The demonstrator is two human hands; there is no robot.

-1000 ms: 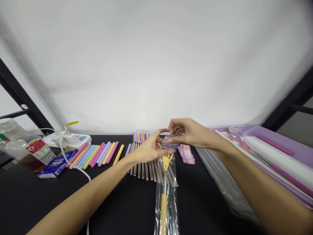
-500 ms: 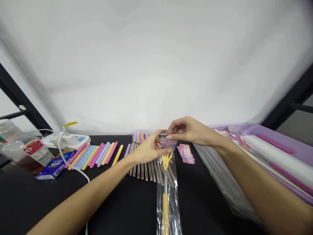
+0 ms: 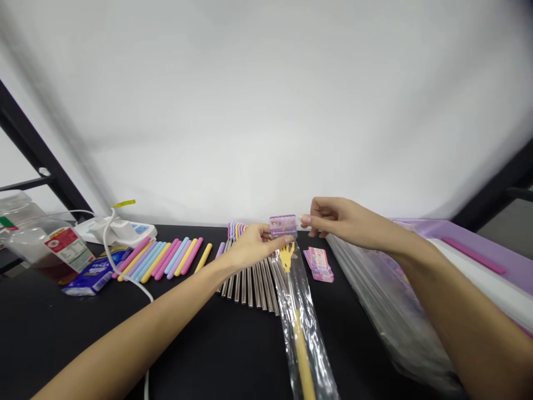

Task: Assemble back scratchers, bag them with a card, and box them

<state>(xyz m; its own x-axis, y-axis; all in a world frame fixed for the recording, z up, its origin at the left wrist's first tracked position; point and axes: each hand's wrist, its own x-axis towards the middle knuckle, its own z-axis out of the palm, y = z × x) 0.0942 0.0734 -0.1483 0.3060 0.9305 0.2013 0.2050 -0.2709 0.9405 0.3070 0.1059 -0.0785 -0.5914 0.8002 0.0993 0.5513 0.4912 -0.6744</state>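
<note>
A clear plastic bag (image 3: 318, 339) lies slanting toward me. Inside it is a back scratcher with a yellow hand-shaped head (image 3: 286, 256), a metal rod and a yellow handle (image 3: 305, 361). At the bag's top end a small purple printed card (image 3: 283, 224) stands raised. My left hand (image 3: 254, 244) grips this end, thumb in front and fingers behind. The thumb and fingers of my right hand (image 3: 327, 218) are pinched at the clear plastic by the card's right edge. A small stack of pink printed cards (image 3: 320, 264) lies below my right hand.
Several metal rods with coloured hand-shaped heads (image 3: 250, 289) lie behind my left hand. Coloured handle tubes (image 3: 160, 260) line up to the left, near a white cable (image 3: 109, 244), power strip, blue packet (image 3: 96, 272) and jar (image 3: 50, 244). Plastic bags (image 3: 375, 300) and a purple bin (image 3: 470, 244) are at right.
My right hand has moved slightly right, off the card's face to its edge. The card is tipped up and more visible. The bag's lower end has swung right.
</note>
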